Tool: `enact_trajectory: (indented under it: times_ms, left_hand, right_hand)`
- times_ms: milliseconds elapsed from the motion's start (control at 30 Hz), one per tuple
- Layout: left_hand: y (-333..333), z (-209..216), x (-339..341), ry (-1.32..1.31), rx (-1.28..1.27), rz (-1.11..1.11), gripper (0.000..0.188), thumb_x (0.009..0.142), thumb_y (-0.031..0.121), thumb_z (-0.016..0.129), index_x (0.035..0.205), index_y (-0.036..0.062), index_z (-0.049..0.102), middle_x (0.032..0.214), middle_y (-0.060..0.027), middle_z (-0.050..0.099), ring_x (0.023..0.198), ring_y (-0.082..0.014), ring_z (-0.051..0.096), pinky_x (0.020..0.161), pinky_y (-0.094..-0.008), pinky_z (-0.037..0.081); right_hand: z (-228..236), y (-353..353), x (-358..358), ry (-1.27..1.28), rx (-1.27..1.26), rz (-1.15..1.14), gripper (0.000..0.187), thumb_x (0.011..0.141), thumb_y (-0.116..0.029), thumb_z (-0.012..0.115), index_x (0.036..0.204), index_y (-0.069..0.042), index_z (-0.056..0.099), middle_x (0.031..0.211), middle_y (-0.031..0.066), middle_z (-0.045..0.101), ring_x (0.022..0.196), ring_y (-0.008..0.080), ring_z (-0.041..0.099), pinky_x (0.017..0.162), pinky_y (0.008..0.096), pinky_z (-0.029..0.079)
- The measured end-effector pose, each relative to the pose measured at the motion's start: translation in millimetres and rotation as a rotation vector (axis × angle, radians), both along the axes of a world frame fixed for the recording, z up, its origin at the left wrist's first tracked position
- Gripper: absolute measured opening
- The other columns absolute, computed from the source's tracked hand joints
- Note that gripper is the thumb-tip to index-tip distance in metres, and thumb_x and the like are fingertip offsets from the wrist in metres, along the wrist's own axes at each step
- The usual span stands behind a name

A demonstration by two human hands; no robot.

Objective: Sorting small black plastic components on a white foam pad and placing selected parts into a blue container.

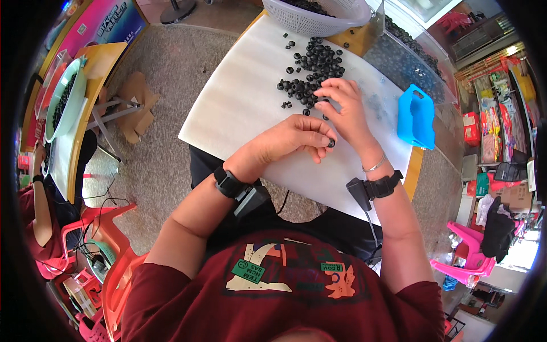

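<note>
My left hand (290, 138) is closed above the near part of the white table top, pinching a small round black piece (331, 143) between thumb and fingertips. The piece looks like a little wheel or cap with a pale spot in its middle. To its right, my right hand (348, 111) reaches over the near edge of a loose pile of similar black pieces (320, 61). Its thumb and fingers are curved and apart, with nothing visible between them. Some of the pile lies hidden beneath those fingers.
A pale grey plastic basket (319, 21) with black pieces stands at the far edge. Right of it is a clear bin (393, 68) of black pieces. A blue open holder (416, 117) sits at the table's right edge. Another person's arm (41, 211) is at the left table.
</note>
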State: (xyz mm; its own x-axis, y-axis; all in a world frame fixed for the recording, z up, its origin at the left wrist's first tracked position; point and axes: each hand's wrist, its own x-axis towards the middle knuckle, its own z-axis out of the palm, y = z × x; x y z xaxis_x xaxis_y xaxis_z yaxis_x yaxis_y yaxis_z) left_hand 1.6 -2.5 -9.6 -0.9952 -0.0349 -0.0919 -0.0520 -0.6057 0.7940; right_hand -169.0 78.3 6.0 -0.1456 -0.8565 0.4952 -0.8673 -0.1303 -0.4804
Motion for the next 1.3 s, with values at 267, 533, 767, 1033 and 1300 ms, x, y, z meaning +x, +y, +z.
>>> enact_trajectory:
  times_ms: [267, 533, 767, 1033, 1300]
  left_hand:
    - [0.5, 2.7, 0.0, -0.013, -0.005, 0.004, 0.018, 0.09, 0.009, 0.062, 0.104, -0.0016, 0.063, 0.088, -0.0065, 0.067, 0.073, -0.013, 0.064, 0.069, -0.0258, 0.053]
    - [0.6, 3.6, 1.3, 0.007, 0.005, -0.013, 0.018, 0.09, 0.011, 0.063, 0.103, -0.0016, 0.064, 0.087, -0.0056, 0.066, 0.074, -0.0122, 0.064, 0.069, -0.0253, 0.054]
    - [1.1, 5.4, 1.8, -0.005, -0.027, -0.013, 0.018, 0.089, 0.01, 0.063, 0.103, -0.002, 0.064, 0.087, -0.0066, 0.067, 0.074, -0.0127, 0.064, 0.068, -0.0262, 0.054]
    - [0.4, 4.7, 2.2, 0.018, -0.056, -0.096, 0.018, 0.089, 0.008, 0.063, 0.103, -0.0025, 0.064, 0.087, -0.0082, 0.067, 0.074, -0.0128, 0.064, 0.067, -0.0263, 0.054]
    - [2.5, 4.2, 3.4, 0.011, -0.096, -0.101, 0.019, 0.088, 0.009, 0.063, 0.104, -0.0026, 0.064, 0.087, -0.0078, 0.067, 0.075, -0.0121, 0.064, 0.067, -0.0257, 0.054]
  right_hand:
    - [-8.1, -47.4, 4.1, 0.162, -0.035, 0.086, 0.012, 0.075, -0.018, 0.069, 0.087, -0.016, 0.073, 0.104, -0.0017, 0.06, 0.101, 0.0215, 0.049, 0.092, 0.0371, 0.036]
    - [-8.7, -42.9, -14.4, 0.201, -0.1, -0.112, 0.012, 0.078, -0.015, 0.069, 0.09, -0.014, 0.073, 0.101, -0.0012, 0.061, 0.1, 0.0218, 0.05, 0.088, 0.0376, 0.036]
    - [-1.1, -20.7, -9.1, 0.137, -0.078, -0.119, 0.007, 0.079, -0.012, 0.067, 0.085, -0.013, 0.07, 0.095, -0.0027, 0.061, 0.096, 0.0204, 0.05, 0.087, 0.0368, 0.036]
    - [5.4, -22.1, 3.7, 0.086, -0.04, -0.009, 0.005, 0.079, -0.01, 0.066, 0.082, -0.013, 0.069, 0.086, -0.0035, 0.061, 0.09, 0.0199, 0.05, 0.084, 0.0351, 0.036]
    - [9.4, -4.2, 5.0, 0.066, 0.091, 0.13, 0.007, 0.076, -0.012, 0.068, 0.083, -0.013, 0.07, 0.089, -0.0019, 0.059, 0.09, 0.0201, 0.049, 0.084, 0.0345, 0.036]
